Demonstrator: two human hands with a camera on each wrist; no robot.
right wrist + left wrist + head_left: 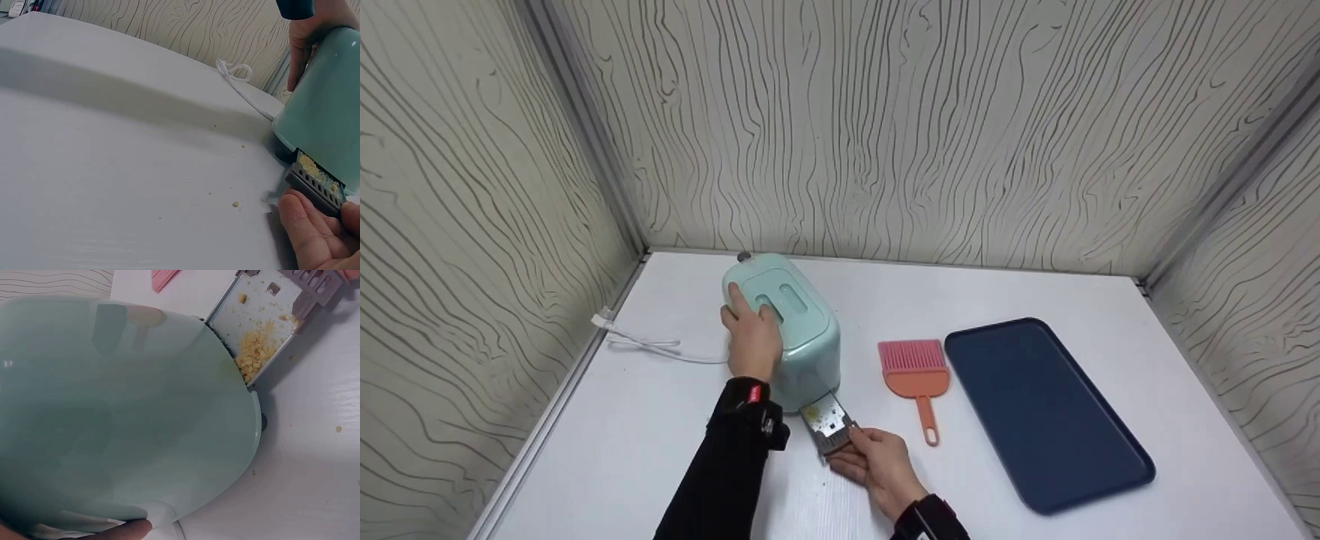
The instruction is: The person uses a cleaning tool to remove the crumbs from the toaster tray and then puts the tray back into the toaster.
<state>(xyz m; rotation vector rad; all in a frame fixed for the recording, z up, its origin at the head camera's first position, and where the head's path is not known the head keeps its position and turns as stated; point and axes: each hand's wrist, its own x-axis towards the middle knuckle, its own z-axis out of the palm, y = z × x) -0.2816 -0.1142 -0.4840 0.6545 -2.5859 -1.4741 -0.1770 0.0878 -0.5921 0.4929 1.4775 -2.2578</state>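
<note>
- In the head view we see the toaster (810, 334) upright toward the left of the white table (622, 450), with its crumb tray (826, 420) jutting from the base at the near end.
- We find the left hand (754, 337) resting on the toaster's top and side, fingers spread, one tip near a slot.
- The right hand (881, 465) pinches the crumb tray's outer edge, thumb above and fingers below.
- Only the left wrist view lets us look well into the crumb tray: a heap of yellow crumbs (256, 351) lies against the toaster, with smaller bits scattered over the metal.
- The right wrist view shows us the crumb tray's slotted grey front edge, and loose crumbs (235, 204) strewn on the table. There we also see left-hand fingers reaching down the toaster's side, which the head view mostly hides.
- We note the toaster's smooth, glossy mint shell, rounded at the corners; the left wrist view catches dark and orange reflections in it.
- To the right we see a brush (916, 379) with pink bristles and an orange looped handle, just beside a flat blue tray (1046, 412) with rounded corners and a raised rim.
- A thin white cord (690, 358) lies left of the toaster; wavy, wood-like lines cover the walls (885, 135).
</note>
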